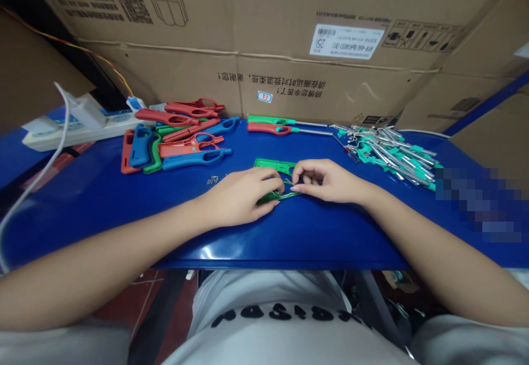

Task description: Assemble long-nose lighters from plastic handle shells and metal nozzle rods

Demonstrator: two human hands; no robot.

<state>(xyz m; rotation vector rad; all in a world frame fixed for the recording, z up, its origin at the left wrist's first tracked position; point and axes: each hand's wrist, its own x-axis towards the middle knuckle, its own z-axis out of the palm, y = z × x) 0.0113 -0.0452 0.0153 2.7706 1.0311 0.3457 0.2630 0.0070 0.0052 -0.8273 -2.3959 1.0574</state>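
My left hand (242, 195) rests on the blue table (289, 232) with its fingers curled over a green plastic lighter shell (275, 165). My right hand (326, 180) meets it from the right, fingertips pinched on a thin part at the shell's near edge. What the fingertips hold is too small to name. Both hands touch the same green piece at the table's middle.
A pile of red, blue and green lighter shells (177, 136) lies at the back left. Two assembled lighters (285, 125) lie at the back centre. A heap of metal tubes with green ends (388, 153) sits at the right. Cardboard boxes (268, 34) wall the back; a power strip (78, 125) is far left.
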